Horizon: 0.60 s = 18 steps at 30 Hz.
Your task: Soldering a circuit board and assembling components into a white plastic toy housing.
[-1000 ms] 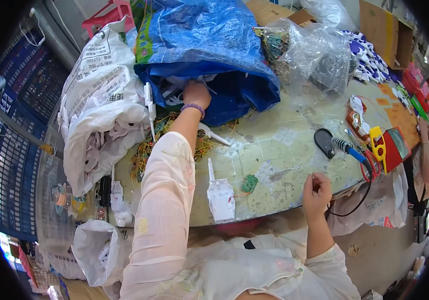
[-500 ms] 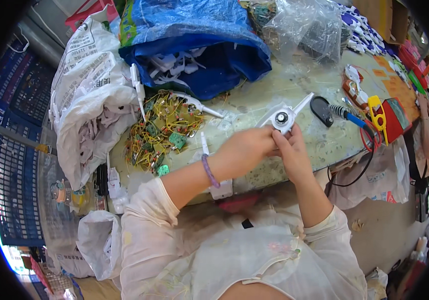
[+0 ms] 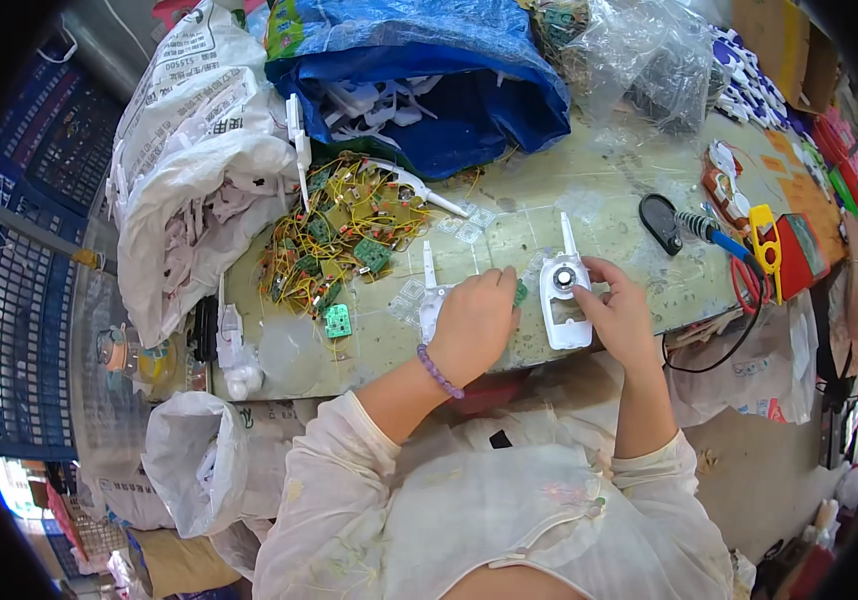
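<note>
Near bench front edge: my right hand [image 3: 617, 312] pinches white shell [image 3: 565, 298]; left hand [image 3: 476, 322] curled on green board [image 3: 519, 293]. Blue sack [image 3: 419, 70] at back edge, white sack [image 3: 189, 190] at left.

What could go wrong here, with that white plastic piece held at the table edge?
The white shell sits near the table edge, so it might slip off. The wire tangle beside the left hand could snag. The soldering iron near the right hand might burn, if hot.
</note>
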Each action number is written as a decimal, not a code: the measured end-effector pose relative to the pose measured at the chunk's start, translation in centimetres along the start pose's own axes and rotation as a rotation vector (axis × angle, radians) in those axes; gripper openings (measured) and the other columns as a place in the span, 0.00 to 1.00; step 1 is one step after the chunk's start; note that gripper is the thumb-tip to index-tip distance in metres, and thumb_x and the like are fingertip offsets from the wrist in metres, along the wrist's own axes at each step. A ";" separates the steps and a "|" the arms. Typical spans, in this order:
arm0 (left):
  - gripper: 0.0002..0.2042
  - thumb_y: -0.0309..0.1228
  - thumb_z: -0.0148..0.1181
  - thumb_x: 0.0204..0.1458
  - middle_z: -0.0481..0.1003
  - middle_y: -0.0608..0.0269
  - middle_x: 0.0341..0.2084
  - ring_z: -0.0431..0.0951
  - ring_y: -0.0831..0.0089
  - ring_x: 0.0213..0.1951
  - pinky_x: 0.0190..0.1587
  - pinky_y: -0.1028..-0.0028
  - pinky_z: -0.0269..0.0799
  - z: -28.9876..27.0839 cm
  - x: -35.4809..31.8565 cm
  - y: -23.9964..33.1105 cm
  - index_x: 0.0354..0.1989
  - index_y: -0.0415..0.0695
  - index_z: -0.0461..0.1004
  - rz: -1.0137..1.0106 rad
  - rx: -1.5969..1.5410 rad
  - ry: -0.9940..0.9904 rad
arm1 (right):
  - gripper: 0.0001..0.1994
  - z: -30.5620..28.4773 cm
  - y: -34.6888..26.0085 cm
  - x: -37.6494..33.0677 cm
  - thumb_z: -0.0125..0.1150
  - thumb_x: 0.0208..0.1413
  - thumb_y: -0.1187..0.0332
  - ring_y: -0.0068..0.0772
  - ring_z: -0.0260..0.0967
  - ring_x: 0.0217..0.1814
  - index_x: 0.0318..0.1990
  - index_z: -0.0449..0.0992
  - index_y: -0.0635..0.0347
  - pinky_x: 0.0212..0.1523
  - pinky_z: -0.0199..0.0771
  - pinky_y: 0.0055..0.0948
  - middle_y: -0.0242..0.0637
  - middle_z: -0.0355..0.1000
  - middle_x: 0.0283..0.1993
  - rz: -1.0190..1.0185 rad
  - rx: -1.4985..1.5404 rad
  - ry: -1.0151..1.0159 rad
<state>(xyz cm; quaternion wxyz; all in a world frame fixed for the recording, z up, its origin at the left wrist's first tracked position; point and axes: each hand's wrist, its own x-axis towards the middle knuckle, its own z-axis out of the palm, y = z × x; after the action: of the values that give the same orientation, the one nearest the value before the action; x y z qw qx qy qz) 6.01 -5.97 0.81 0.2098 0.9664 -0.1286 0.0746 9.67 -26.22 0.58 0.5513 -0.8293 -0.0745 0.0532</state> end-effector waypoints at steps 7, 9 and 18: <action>0.22 0.25 0.57 0.42 0.72 0.51 0.40 0.75 0.55 0.39 0.42 0.65 0.73 -2.9 -1.1 -1.0 0.51 0.41 0.69 -0.011 -0.340 0.294 | 0.17 1.8 0.1 -0.3 0.60 0.51 0.71 0.27 0.69 0.27 0.49 0.72 0.66 0.30 0.70 0.25 0.42 0.74 0.40 -0.027 -0.030 -0.071; 0.22 0.24 0.58 0.43 0.72 0.53 0.42 0.76 0.60 0.42 0.46 0.68 0.72 -2.7 -2.0 -2.4 0.50 0.40 0.69 -0.005 -0.520 0.285 | 0.16 2.7 0.1 -0.2 0.61 0.51 0.70 0.32 0.72 0.33 0.48 0.74 0.63 0.34 0.71 0.27 0.43 0.74 0.41 -0.399 -0.294 0.021; 0.24 0.14 0.52 0.46 0.69 0.55 0.50 0.69 0.69 0.54 0.59 0.71 0.62 -3.5 -4.5 -3.5 0.56 0.37 0.61 -0.050 -1.187 0.274 | 0.35 6.2 -3.1 -0.5 0.64 0.48 0.76 0.34 0.66 0.55 0.65 0.56 0.60 0.49 0.71 0.30 0.40 0.57 0.64 -0.285 0.225 -0.407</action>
<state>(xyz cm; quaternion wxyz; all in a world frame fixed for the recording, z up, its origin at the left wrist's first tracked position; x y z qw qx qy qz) 2.38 -0.41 1.70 0.7290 0.6688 -0.0971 0.1088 7.92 -19.48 1.04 0.6155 -0.7164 -0.2932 0.1485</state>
